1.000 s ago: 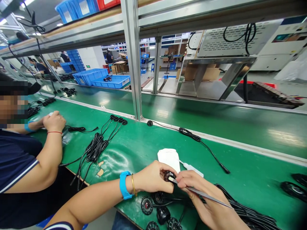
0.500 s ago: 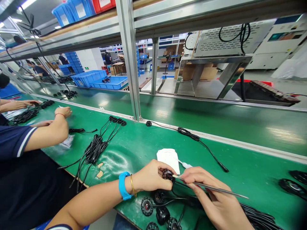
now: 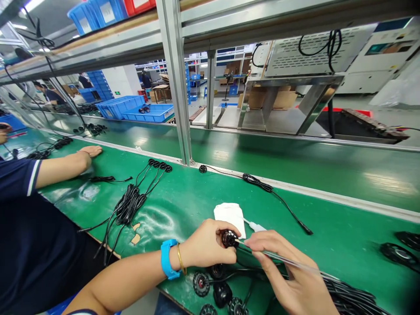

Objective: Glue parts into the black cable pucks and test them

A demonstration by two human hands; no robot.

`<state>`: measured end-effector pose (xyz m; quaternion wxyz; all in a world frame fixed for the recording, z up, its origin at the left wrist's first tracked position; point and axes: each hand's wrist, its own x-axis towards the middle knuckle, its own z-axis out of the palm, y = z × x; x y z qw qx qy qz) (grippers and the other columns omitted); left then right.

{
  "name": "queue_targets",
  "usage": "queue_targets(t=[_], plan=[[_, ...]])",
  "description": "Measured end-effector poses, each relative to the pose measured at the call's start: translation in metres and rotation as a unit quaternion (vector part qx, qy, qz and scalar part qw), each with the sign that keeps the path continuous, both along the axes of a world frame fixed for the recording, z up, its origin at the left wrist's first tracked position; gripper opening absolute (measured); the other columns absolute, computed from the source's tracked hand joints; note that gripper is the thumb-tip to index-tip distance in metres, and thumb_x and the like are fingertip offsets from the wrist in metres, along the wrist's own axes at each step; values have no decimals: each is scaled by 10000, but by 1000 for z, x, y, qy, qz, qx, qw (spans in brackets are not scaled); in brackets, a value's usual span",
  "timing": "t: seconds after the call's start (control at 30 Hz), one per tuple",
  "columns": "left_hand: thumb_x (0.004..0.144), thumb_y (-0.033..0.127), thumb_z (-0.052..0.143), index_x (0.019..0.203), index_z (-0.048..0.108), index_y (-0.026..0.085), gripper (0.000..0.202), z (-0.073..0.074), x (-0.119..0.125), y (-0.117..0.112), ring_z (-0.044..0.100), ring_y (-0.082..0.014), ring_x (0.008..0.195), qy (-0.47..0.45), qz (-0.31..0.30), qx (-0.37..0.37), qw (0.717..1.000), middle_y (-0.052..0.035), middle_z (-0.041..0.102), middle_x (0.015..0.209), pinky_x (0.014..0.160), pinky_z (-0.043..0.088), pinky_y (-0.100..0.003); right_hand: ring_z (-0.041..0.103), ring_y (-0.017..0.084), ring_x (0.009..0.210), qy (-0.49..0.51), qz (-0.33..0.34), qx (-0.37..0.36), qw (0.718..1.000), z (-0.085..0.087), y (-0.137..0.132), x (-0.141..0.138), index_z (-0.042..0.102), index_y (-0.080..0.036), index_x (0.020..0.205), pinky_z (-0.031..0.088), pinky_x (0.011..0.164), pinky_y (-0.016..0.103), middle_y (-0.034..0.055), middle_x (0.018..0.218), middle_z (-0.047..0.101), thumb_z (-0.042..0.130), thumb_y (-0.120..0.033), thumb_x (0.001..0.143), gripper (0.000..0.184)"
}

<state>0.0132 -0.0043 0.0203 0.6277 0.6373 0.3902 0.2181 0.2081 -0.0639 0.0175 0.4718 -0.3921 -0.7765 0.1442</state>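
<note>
Bench (image 3: 193, 197), black part (image 3: 227, 238) in left hand (image 3: 210, 246)

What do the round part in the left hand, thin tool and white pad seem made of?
Round part: probably hard black plastic; its surface shows glossy highlights.
Thin tool: likely metal, smooth gray shine; its pale tip may be another material.
White pad: perhaps cloth or paper; matte, with soft uneven edges.

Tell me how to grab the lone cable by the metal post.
Probably grip the cable at its bundled middle, from above on the near side: that stretch is thickly folded, thin lengths trail both ways, and the white strip runs along the far side.
</note>
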Motion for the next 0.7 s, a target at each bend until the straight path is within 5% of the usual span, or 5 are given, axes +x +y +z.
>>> queue_targets(t=[0.37, 0.7], plan=[[657, 96, 614, 907, 693, 111, 263, -16, 1, -2, 388, -51, 537, -15, -5, 44, 999, 70, 462, 609, 520, 306, -170, 638, 138, 854, -24, -37, 50, 998, -18, 1, -22, 586, -157, 1079, 540, 748, 230, 71, 925, 608, 529, -58, 938, 182], [630, 84, 611, 960, 707, 105, 345, -3, 4, -3, 383, -64, 561, 0, 15, 49, 999, 46, 499, 663, 507, 303, -177, 649, 154, 893, 48, -52, 9, 997, -9, -1, -11, 595, -201, 1011, 546, 820, 252, 49, 934, 637, 539, -87, 935, 148]])
